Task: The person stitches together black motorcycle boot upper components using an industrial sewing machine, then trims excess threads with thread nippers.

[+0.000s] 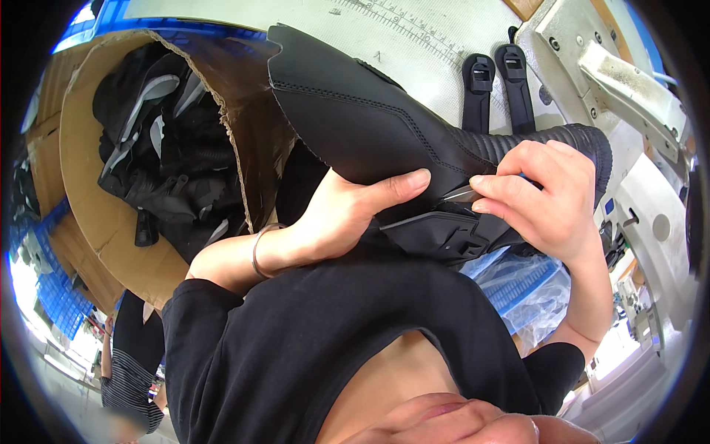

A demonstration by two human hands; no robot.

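Observation:
A black stitched boot upper point(355, 126) lies across the front of the worktable, its tall shaft to the left and a ribbed section to the right. My left hand point(359, 200) grips its near edge, thumb on top and fingers hidden beneath. In my right hand point(543, 192), pinched between thumb and fingers, is a small pointed metal tool point(460, 196), perhaps thread snips; its exact kind is mostly hidden. The tip touches the upper beside a seam, just right of my left thumb. A black flap with a buckle point(466, 240) hangs below that spot.
Two black buckle straps point(478, 92) lie on the white table point(310, 15), which bears a printed ruler scale. A cardboard box point(89, 214) of black boot parts stands at left. Machine metalwork point(629, 81) borders the right. A blue crate point(518, 285) with clear plastic sits below; another person point(133, 370) is lower left.

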